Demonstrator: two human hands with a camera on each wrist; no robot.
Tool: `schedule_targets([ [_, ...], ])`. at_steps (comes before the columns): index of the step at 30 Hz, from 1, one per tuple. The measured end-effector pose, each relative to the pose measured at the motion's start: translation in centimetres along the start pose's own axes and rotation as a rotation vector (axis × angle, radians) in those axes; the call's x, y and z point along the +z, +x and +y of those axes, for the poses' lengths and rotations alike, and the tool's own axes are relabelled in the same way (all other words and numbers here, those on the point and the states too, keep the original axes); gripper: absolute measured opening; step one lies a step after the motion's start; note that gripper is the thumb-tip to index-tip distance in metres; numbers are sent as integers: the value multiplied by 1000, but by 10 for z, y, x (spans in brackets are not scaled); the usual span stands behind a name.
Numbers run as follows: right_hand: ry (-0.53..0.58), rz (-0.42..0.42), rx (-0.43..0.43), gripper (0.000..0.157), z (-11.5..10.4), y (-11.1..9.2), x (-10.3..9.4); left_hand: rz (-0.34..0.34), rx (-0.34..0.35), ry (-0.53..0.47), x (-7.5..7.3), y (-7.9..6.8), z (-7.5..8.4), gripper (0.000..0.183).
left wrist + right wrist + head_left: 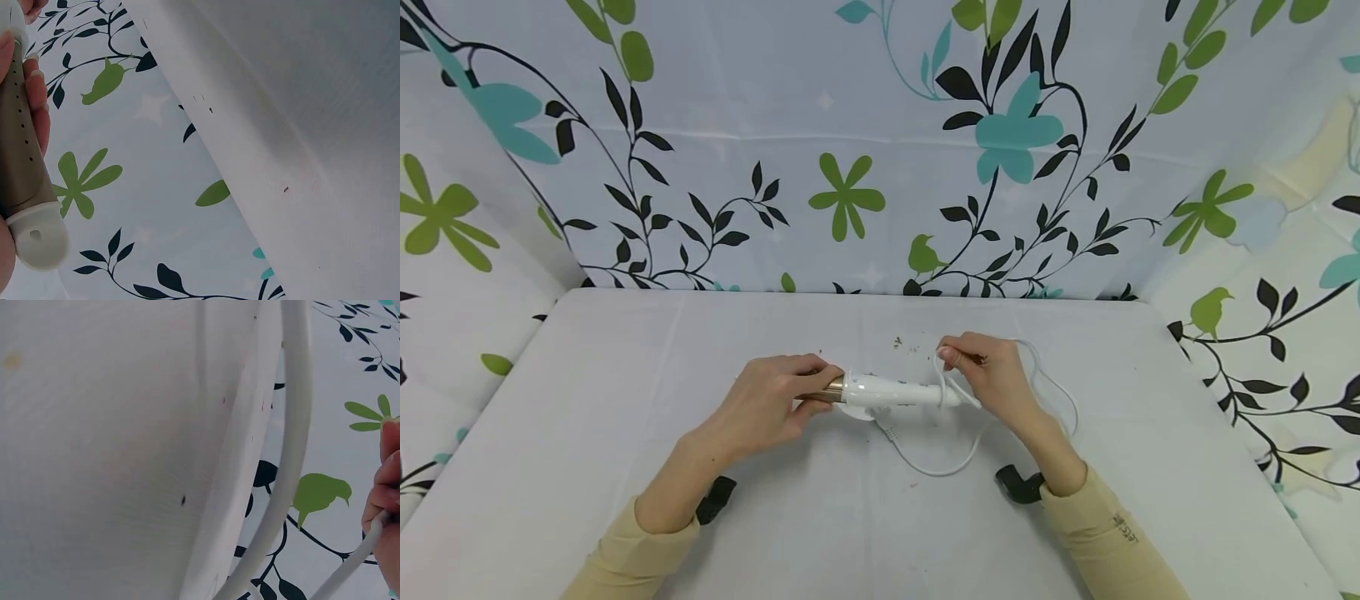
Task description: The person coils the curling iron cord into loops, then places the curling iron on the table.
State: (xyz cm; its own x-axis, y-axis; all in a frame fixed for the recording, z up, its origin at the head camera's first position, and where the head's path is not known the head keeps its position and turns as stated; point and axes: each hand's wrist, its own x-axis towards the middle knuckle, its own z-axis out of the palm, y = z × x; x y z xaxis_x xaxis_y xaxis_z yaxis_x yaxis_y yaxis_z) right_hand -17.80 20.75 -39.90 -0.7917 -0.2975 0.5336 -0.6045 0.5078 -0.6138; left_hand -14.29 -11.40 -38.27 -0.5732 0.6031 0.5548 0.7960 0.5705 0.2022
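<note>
My left hand (767, 400) grips the bronze barrel of a curling iron (891, 392), whose white handle points right. In the left wrist view, the barrel (17, 137) shows a row of small holes and ends in a white tip (44, 244). At the handle's far end, my right hand (992, 379) pinches the white cord (936, 474) between thumb and fingers, and a loop of it passes round the handle's end. The plug end (883, 425) hangs just below the handle. A thick length of cord (297, 394) crosses the right wrist view.
Under both hands lies a white-covered table (850, 533). Behind it hangs a cloth (730, 167) printed with leaves and flowers. Small dark specks (898, 342) mark the table cover beyond the handle. A black wrist-worn device (1019, 485) shows below the right hand.
</note>
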Motion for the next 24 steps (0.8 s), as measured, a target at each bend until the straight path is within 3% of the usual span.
schedule_targets([
  [6, 80, -56, 133, 9, -1, -1, -1, 33, -26, -48, 2, 1, 3, 38],
  [11, 90, -82, 154, 11, -2, -2, -1, 72, -17, -56, 4, 2, 4, 45],
  [17, 83, -54, 208, 12, -4, -2, -2, 154, 38, -49, 4, 3, 2, 47],
  [24, 124, -90, 286, 19, -5, -2, 2, 183, 12, -48, 5, 3, 3, 51],
])
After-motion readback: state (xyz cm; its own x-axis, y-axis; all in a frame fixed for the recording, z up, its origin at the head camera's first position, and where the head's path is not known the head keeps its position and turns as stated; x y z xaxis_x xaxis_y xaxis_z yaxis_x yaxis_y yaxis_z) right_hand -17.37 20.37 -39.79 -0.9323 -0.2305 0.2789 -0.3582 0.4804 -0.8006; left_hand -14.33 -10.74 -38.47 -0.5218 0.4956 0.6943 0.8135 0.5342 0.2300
